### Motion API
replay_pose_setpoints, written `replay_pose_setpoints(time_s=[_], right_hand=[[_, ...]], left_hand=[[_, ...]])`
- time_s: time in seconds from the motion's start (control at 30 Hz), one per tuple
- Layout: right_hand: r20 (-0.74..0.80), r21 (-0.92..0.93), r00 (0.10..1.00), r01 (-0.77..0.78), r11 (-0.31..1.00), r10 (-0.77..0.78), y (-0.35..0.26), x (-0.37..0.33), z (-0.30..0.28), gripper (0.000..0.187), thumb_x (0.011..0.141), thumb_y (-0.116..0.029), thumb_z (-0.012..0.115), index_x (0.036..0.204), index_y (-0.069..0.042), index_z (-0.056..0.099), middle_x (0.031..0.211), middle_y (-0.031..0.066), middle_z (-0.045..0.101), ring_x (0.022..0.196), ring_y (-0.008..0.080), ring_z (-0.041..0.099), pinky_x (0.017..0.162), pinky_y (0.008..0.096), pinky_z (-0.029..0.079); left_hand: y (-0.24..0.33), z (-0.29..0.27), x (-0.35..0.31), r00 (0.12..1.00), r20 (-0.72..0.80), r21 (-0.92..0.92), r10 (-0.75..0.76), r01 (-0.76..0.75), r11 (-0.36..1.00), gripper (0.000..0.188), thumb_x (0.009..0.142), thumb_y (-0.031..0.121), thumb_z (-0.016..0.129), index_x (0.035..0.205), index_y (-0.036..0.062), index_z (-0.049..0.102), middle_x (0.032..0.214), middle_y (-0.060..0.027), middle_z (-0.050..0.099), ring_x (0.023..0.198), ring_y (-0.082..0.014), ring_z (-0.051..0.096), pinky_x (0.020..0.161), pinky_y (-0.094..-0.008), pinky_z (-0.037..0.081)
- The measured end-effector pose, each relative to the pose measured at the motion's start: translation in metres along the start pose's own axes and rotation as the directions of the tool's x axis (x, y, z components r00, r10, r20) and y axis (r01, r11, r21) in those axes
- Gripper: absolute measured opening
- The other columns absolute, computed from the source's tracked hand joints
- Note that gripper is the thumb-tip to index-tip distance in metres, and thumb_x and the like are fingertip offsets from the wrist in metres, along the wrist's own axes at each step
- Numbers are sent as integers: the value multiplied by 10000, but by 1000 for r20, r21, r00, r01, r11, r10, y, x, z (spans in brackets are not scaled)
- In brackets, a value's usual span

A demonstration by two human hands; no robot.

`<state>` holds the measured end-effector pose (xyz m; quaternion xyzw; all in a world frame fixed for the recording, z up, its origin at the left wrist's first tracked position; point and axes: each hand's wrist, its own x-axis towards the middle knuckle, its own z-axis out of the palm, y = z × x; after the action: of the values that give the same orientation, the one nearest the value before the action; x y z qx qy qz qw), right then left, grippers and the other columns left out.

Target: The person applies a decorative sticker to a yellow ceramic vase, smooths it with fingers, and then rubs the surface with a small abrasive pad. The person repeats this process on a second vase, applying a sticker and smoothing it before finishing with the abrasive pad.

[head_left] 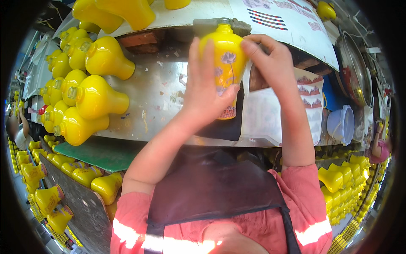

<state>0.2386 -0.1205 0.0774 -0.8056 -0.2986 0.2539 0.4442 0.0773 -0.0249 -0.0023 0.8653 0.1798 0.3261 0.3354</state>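
Note:
A glossy yellow bottle [230,46] lies on a dark cloth [230,132] in front of me, its clear glass neck pointing away. Purple lotus flowers [229,58] decorate its front, and a patterned band [228,112] runs round its base. My left hand [205,82] grips the bottle's left side, thumb across the lower front and fingers stretched along it, slightly blurred. At the upper right shoulder, my right hand [270,55] presses bent fingers and thumb against the bottle. Whether a thin film is between them cannot be made out.
Several yellow bottles [101,97] lie stacked at the left of the metal bench [158,93]. Printed decal sheets [311,91] lie right, beside a pale bucket [341,125]. A grey cloth roll [241,28] sits behind the bottle. Racks of yellow bottles [347,178] fill both sides; other people are farther off.

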Motion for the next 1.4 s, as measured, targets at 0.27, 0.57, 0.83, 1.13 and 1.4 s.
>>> replay_pose_setpoints(time_s=[0.27, 0.57, 0.83, 1.13, 1.4], right_hand=[[-4, -373, 558, 769, 519, -830, 4, -19, 7, 278, 845, 72, 752, 1083, -64, 707, 1015, 85, 713, 845, 196, 704, 767, 278, 567], [147, -261, 243, 945, 199, -959, 39, -60, 28, 256, 716, -36, 762, 958, -120, 756, 972, 46, 715, 812, 241, 696, 680, 355, 559], [-428, -120, 801, 408, 905, -418, 49, -53, 24, 284, 904, -53, 774, 1180, -37, 709, 1014, 73, 760, 875, 122, 720, 778, 264, 575], [-465, -182, 718, 495, 850, -518, 40, -42, 31, 290, 892, -130, 772, 1154, -99, 652, 1006, 128, 742, 895, 329, 749, 752, 406, 592], [-179, -591, 510, 627, 507, -841, 6, -16, 17, 249, 862, -44, 789, 1102, -77, 726, 956, 58, 747, 840, 263, 738, 747, 305, 582]], left_hand=[[-2, 1, 0, 1000, -13, -13, 12, -13, 1000, 1136, 762, 207, 835, 1626, 38, 117, 1639, -330, 109, 1523, -518, 176, 1221, -526, 302], [6, -14, 10, 919, 240, -765, -313, 378, 522, 765, 1090, 385, 476, 1675, 158, 39, 1624, -179, 244, 1434, -323, 429, 1138, -422, 432], [3, -7, 9, 903, 264, -776, -340, 408, 481, 704, 1141, 379, 394, 1675, 194, -27, 1556, -132, 433, 1363, -236, 516, 1121, -370, 452], [-6, 1, 2, 928, 220, -720, -301, 363, 592, 963, 1060, 292, 595, 1651, 167, -155, 1561, -144, 405, 1357, -246, 505, 1128, -377, 440], [-3, 2, 7, 937, 174, -490, -304, 350, 798, 1241, 792, 174, 816, 1637, 79, -87, 1556, -257, 311, 1422, -370, 420, 1172, -442, 397]])
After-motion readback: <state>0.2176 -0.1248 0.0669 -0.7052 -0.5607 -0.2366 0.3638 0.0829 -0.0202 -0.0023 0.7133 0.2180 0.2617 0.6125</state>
